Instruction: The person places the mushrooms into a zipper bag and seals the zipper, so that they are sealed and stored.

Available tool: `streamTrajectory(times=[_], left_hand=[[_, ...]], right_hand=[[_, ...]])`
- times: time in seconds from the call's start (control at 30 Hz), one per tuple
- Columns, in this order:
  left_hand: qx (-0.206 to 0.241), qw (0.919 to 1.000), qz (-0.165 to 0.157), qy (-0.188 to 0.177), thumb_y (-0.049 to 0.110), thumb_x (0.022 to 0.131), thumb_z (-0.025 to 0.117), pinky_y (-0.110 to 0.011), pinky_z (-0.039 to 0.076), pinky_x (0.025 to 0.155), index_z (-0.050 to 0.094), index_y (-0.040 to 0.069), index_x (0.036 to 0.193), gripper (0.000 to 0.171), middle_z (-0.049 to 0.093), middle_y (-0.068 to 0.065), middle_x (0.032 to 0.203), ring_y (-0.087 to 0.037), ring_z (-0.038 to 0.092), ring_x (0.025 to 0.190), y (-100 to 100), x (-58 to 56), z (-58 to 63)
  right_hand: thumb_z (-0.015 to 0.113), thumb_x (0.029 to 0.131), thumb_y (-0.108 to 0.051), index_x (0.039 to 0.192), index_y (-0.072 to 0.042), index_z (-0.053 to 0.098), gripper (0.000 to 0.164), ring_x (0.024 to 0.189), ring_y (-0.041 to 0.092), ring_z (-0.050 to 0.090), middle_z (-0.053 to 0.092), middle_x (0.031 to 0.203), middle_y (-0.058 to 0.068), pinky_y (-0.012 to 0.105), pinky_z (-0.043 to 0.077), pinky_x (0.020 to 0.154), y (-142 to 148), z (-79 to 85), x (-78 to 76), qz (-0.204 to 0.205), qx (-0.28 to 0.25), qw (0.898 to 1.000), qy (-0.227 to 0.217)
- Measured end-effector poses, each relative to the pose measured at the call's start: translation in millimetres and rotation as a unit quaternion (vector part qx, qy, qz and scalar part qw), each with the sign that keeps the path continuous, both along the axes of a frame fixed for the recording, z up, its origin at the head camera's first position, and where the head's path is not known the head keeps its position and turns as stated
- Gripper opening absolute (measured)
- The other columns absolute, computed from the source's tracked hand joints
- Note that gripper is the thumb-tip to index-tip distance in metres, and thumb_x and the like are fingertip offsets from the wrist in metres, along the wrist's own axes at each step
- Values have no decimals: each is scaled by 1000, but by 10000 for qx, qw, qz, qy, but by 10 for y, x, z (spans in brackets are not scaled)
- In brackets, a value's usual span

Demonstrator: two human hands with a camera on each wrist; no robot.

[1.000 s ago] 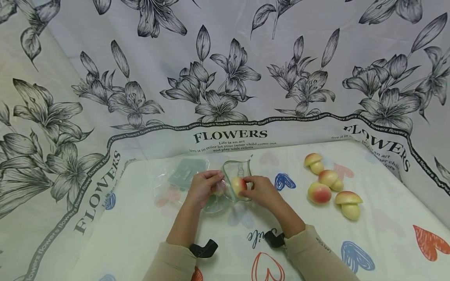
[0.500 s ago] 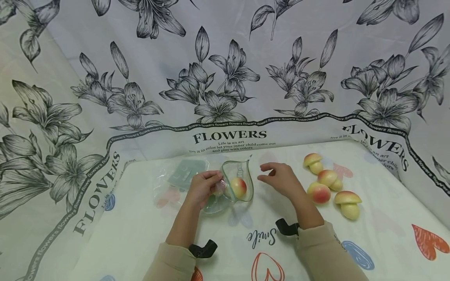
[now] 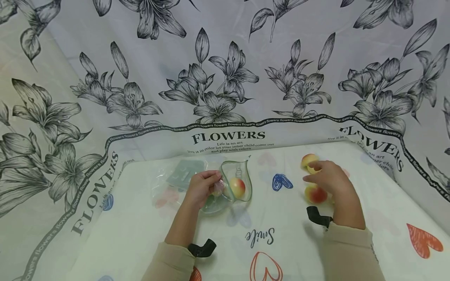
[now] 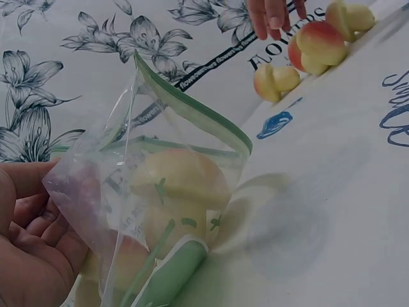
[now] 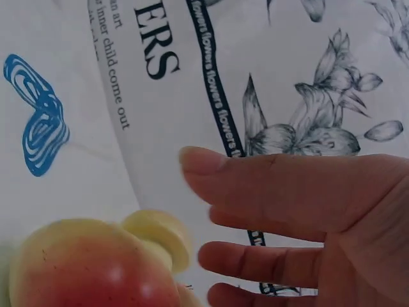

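Observation:
My left hand (image 3: 201,191) pinches the side of a clear zip bag (image 4: 204,115) with a green edge, its mouth held wide. Inside lies a yellow-and-red toy mushroom (image 3: 237,188), and lower in the bag more yellow shows through the plastic (image 4: 124,259). Over on the right, my right hand (image 3: 330,177) hovers with thumb and fingers apart over a group of similar mushrooms. Its fingertips are right by the far mushroom (image 3: 309,159); a nearer mushroom (image 3: 316,193) shows below the thumb. The hand and forearm hide the others in the head view.
Left of the bag, a greenish square (image 3: 186,173) lies under crinkled clear plastic. A white cloth (image 3: 133,234) printed with hearts covers the table. Behind it rises a flower-print curtain (image 3: 225,89). Both wrists wear black mounts (image 3: 203,248).
My right hand has let go of the mushroom inside the bag and moved right to the mushroom group. The left hand has kept its hold on the bag, almost unmoved.

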State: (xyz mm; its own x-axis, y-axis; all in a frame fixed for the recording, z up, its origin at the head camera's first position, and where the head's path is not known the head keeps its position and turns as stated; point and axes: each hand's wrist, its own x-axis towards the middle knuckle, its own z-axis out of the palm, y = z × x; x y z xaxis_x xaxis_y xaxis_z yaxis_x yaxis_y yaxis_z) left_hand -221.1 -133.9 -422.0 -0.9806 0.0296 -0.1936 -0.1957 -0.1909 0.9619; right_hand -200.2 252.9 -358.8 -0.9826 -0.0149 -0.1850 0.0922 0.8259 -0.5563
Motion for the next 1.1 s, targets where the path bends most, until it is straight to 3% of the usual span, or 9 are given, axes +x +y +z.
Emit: streamTrajectory(times=[0.13,0.33,0.57,0.8,0.93,1.03,1.1], left_hand=[[57,10000,7,-17,8,88,72,-19,52,57,73,6,93,5,68,1,76,-8,62,64,-4,2,8],[73,10000,-27,24,7,88,73,-19,52,58,73,8,92,4,69,1,75,-7,63,64,-11,-4,3],[31,9999,-94,43,8,88,73,-19,53,59,74,7,93,5,69,2,76,-7,63,66,-1,2,13],[6,10000,-24,-6,9,88,73,-20,52,59,73,6,93,6,69,1,77,-8,63,66,-9,5,4],[14,10000,-13,-15,9,88,73,-20,53,60,73,6,93,6,69,1,78,-9,63,66,-9,8,-3],[20,10000,-14,17,9,88,73,-19,52,59,73,6,93,6,69,1,77,-8,63,66,-3,10,-5],[24,10000,-15,43,8,89,72,-19,52,59,73,5,93,6,69,1,77,-8,63,65,4,12,-1]], right_hand=[[75,83,-39,136,0,53,69,113,40,53,54,132,26,53,47,89,130,-51,29,226,36,9991,-363],[75,82,-23,124,3,62,51,104,33,59,63,121,23,48,50,88,88,-153,10,589,-122,9974,-396],[73,83,-19,123,3,64,46,99,28,61,65,118,19,41,52,85,8,-293,-86,796,-385,9961,-3],[61,81,-8,123,-5,66,42,83,21,52,56,92,8,31,42,68,-114,-507,-222,1001,-860,9907,327],[60,78,-5,119,-8,66,42,91,23,52,62,106,11,32,41,72,-183,-615,-251,1288,-1025,9855,415],[68,76,-8,110,-9,66,34,95,23,53,63,113,11,33,43,78,-246,-670,-266,1545,-1078,9811,434],[75,76,-14,104,-10,64,31,91,21,54,63,105,8,33,44,78,-291,-696,-273,1625,-1055,9802,406]])
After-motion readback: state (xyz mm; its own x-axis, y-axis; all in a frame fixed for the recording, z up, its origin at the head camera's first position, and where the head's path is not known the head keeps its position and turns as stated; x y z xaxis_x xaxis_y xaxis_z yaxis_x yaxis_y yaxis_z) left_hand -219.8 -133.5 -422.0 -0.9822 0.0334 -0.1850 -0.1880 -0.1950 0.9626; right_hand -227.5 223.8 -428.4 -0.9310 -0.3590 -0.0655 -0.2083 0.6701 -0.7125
